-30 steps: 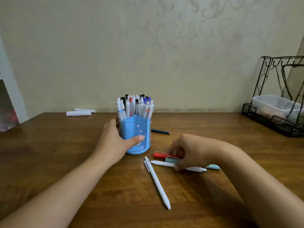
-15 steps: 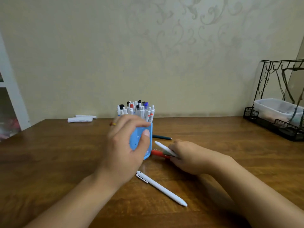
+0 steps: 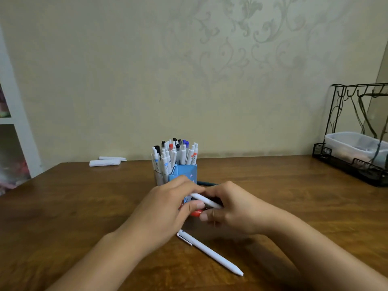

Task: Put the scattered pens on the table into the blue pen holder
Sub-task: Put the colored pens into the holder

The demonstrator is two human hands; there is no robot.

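Your counter: polished wood, faintly glossy. Your loose white pen: smooth plastic. Rack on your right: thin black wire.

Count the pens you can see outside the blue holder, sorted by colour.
White: 2 (loose white pen, held white pen)
Red: 1 (red pen)
Dark: 1 (dark pen)
Total: 4

Both hands grip white pen before blue pen holder.
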